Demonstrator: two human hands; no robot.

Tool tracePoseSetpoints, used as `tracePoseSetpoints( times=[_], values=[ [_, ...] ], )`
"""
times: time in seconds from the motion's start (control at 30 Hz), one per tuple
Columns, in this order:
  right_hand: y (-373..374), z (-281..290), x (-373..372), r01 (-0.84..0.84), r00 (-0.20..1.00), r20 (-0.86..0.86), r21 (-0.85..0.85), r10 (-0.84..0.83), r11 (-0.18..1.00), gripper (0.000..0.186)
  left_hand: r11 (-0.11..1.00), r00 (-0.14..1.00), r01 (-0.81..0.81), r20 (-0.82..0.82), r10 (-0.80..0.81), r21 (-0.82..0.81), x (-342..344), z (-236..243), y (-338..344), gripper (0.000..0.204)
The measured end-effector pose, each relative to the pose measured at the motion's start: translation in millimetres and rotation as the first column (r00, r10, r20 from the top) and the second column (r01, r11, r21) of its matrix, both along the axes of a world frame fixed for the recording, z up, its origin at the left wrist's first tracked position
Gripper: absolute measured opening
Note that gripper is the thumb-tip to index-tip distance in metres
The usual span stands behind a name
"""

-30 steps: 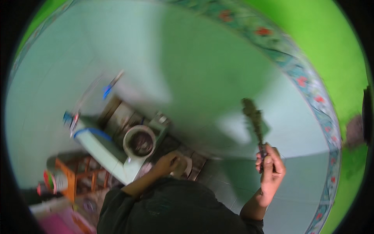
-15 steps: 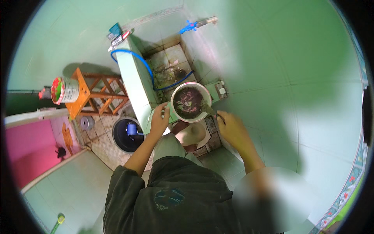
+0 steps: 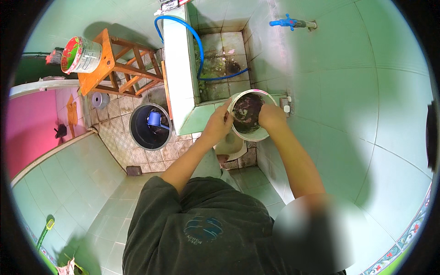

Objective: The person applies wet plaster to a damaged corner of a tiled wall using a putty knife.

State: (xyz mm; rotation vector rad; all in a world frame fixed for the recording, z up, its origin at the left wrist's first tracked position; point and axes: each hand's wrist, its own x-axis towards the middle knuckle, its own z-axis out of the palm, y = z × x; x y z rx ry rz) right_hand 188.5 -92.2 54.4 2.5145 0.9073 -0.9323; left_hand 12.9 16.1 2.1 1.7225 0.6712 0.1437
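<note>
A round white bucket with dark, mottled contents is held above the squat toilet, beside the end of the tiled partition. My left hand grips its left rim, thumb and fingers curled. My right hand reaches inside the bucket's right half with curled fingers; what it holds is hidden behind the hand.
A dark tub with a blue dipper stands left; behind it, a wooden stool bears a paint pail. A blue hose drapes over the partition. A blue tap projects from the right wall.
My right hand has lowered the dark, brush-like tool from up by the wall into the bucket, where it is now hidden. My left hand stays at the bucket. The view has shifted and steadied.
</note>
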Motion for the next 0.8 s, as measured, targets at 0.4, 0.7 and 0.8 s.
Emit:
tracePoseSetpoints(
  times=[0.4,0.7,0.8],
  values=[
    [-28.3,-101.1,-0.6,0.76,0.625,-0.289,0.013,-0.725,0.65,0.022,0.999,0.999,0.043,0.013,-0.043,0.003,-4.9,-2.6,-7.1,0.052],
    [-46.7,-63.9,-18.6,0.418,0.908,-0.204,0.435,-0.365,0.797,0.021,0.999,0.999,0.041,0.028,-0.041,-0.007,-3.1,-2.9,-7.4,0.052],
    [-18.6,-17.1,-23.8,0.182,0.983,-0.038,0.123,-0.178,0.976,0.021,0.999,0.999,0.033,0.007,-0.033,0.012,-4.6,-5.4,-7.8,0.052]
  ],
)
